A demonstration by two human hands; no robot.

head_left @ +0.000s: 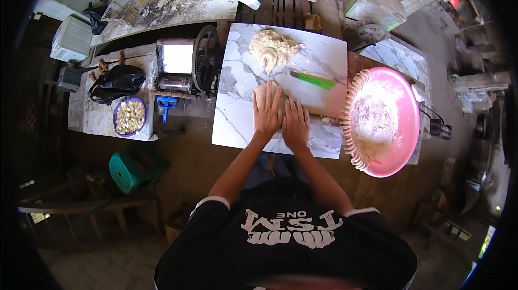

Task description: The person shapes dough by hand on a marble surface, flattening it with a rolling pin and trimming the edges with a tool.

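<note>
From up here I look down on a marble slab [237, 106] set as the work surface, and both hands sit side by side near its front edge, flat on a small piece of dough [263, 94]. The left hand [267, 113] lies with fingers straight and slightly spread, palm down over the dough; the right hand [295, 121] matches it, fingers stretched forward and close together, just beside the left. Neither hand grips anything; they press, and I judge the flat palms suit rolling or flattening the piece against the smooth stone. Most of that piece is hidden under the fingers, so I cannot tell its full shape. A larger lump of dough [274, 48] waits at the far end of the slab, well apart from the hands. A knife with a green handle [313, 80] lies to the right of the fingers, within easy reach, and a pink basin [409, 128] dusted with flour stands just off the slab's right edge, finished pale strips lined along its rim.
</note>
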